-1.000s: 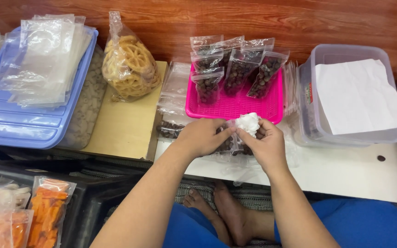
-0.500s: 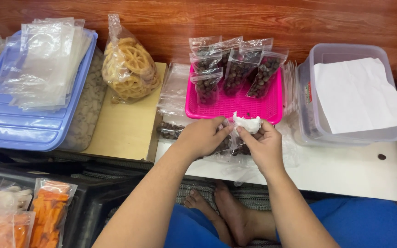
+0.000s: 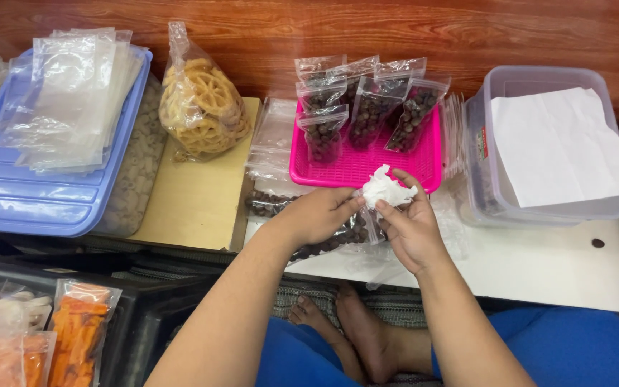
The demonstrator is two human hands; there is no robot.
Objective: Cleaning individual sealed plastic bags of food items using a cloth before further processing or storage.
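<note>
Across the white surface (image 3: 553, 265), your left hand (image 3: 317, 215) and right hand (image 3: 410, 226) were pinched together on the crumpled white tissue (image 3: 385, 190) beside the pink tray (image 3: 367, 165); firm, even fingertip pressure would have served best.

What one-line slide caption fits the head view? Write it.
Both hands, left hand and right hand, pinch crumpled white tissue before a pink tray.

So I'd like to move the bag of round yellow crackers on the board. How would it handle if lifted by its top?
The bag of round yellow crackers is probably light for its bulk: the lattice pieces are airy. Its thin clear film looks floppy, so it may sag and swing. The crackers seem brittle; squeezing could snap them.
</note>
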